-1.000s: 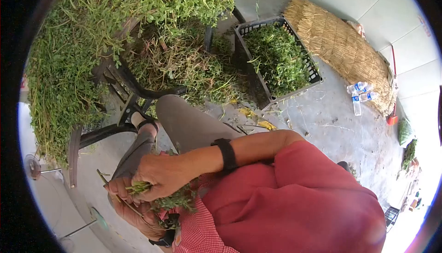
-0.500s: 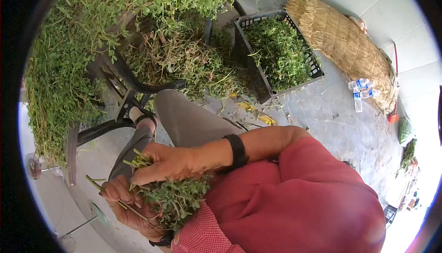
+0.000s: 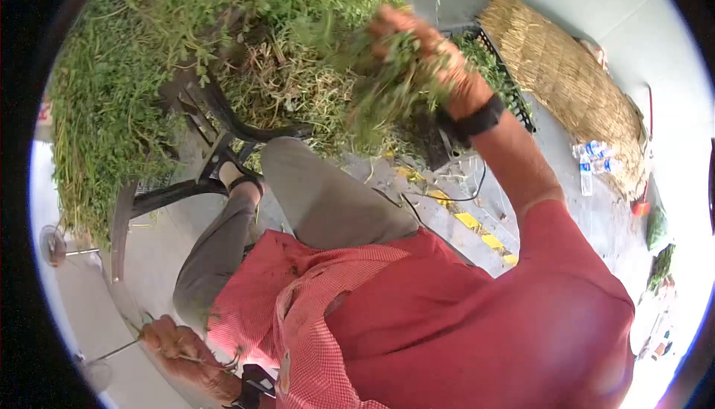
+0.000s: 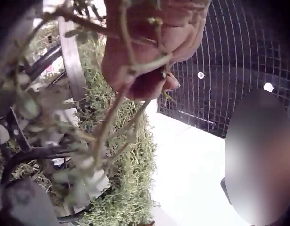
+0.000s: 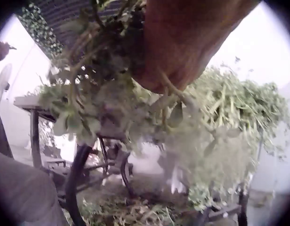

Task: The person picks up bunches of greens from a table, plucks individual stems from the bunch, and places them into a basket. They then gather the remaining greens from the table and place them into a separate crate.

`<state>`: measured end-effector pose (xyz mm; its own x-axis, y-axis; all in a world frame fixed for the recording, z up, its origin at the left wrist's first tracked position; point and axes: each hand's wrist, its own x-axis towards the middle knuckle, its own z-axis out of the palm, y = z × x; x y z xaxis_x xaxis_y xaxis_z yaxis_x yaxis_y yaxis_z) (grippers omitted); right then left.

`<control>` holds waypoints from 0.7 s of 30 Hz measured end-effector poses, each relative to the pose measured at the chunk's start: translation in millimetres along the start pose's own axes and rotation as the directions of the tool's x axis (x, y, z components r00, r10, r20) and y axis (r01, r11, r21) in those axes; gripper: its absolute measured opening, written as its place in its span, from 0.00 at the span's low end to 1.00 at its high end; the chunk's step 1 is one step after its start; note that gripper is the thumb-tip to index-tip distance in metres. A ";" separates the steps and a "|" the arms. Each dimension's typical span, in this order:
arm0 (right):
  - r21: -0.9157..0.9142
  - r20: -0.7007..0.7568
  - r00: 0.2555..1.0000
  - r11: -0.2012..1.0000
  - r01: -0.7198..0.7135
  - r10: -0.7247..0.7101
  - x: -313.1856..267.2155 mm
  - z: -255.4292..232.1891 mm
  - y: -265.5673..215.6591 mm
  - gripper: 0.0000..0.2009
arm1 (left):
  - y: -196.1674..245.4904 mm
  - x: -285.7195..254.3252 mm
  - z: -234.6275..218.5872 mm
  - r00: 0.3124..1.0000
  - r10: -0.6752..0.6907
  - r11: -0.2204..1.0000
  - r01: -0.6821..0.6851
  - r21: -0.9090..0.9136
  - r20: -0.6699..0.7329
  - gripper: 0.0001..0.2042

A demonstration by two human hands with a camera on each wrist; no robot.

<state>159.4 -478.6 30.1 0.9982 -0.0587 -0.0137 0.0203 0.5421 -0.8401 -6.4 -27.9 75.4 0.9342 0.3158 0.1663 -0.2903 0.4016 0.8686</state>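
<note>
At the lower left of the head view, my left hand (image 3: 179,353) has its fingers curled round a few thin stems. In the left wrist view the stems (image 4: 107,127) run below the hand (image 4: 154,42), with small leaves on them. My right hand (image 3: 428,48), blurred, grips a loose bunch of leafy greens (image 3: 391,93) over the near side of the black crate (image 3: 521,104), hiding part of it. From the right wrist view, leaves (image 5: 74,117) hang around the hand (image 5: 187,42), and its fingertips are hidden.
Piled greens (image 3: 112,111) cover the upper left, above a dark chair frame (image 3: 216,111). Cut stems (image 3: 283,89) lie in a heap behind my knee. A straw roll (image 3: 566,74), plastic bottles (image 3: 588,163) and yellow striped tape (image 3: 469,221) are to the right.
My right hand has moved away from my left and up toward the crate, carrying the leafy bunch. My left hand has lowered slightly, still holding thin stems.
</note>
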 end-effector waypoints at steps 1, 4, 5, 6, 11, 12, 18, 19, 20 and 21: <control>0.038 0.184 0.982 0.999 0.034 -0.041 33.0 -36.7 8.0 0.12 | -11.3 2.1 9.4 0.996 -0.014 0.997 0.020 -0.077 0.083 0.10; 0.077 0.210 0.978 0.997 -0.019 0.002 40.5 -86.1 8.9 0.13 | -37.2 5.7 23.7 0.990 -0.006 0.995 0.020 -0.095 0.142 0.11; 0.095 0.061 0.992 0.989 -0.112 0.107 36.3 -93.8 7.4 0.14 | -43.3 6.7 26.2 0.997 -0.018 0.998 0.023 -0.066 0.073 0.11; 0.090 0.060 0.992 0.989 -0.115 0.110 34.9 -101.8 5.7 0.14 | -49.1 6.8 29.3 1.000 -0.030 0.999 0.030 -0.034 0.000 0.11; 0.185 -0.254 0.955 0.977 -0.107 0.153 40.6 -194.6 26.6 0.17 | -53.5 10.0 35.8 0.997 -0.028 0.992 0.037 0.119 -0.075 0.10; 0.175 -0.266 0.948 0.976 -0.130 0.174 38.5 -202.7 25.9 0.20 | -54.8 10.0 30.0 0.998 -0.035 0.992 0.041 0.121 -0.053 0.09; -0.422 -0.762 0.613 0.879 -0.221 -0.211 33.3 -251.0 -2.9 0.39 | -55.4 11.3 29.5 0.991 -0.125 0.975 0.132 0.178 -0.051 0.07; -0.419 -0.766 0.608 0.879 -0.228 -0.207 35.2 -277.1 4.4 0.39 | -54.2 13.9 27.3 0.978 -0.210 0.975 0.208 0.078 0.011 0.07; -0.517 -0.731 0.652 0.787 -0.337 -0.202 31.4 -317.3 2.1 0.38 | -54.7 15.2 26.1 0.976 -0.216 0.973 0.214 0.081 0.012 0.07; -0.606 -0.695 0.695 0.671 -0.427 -0.185 34.5 -354.2 1.1 0.37 | -55.4 16.2 25.2 0.975 -0.215 0.973 0.210 0.092 0.047 0.07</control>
<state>173.6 -776.9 -163.4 0.6504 -0.7237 -0.2307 -0.4468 -0.1190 -0.8867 30.1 -66.8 41.7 0.9834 0.1816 -0.0029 -0.0671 0.3782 0.9233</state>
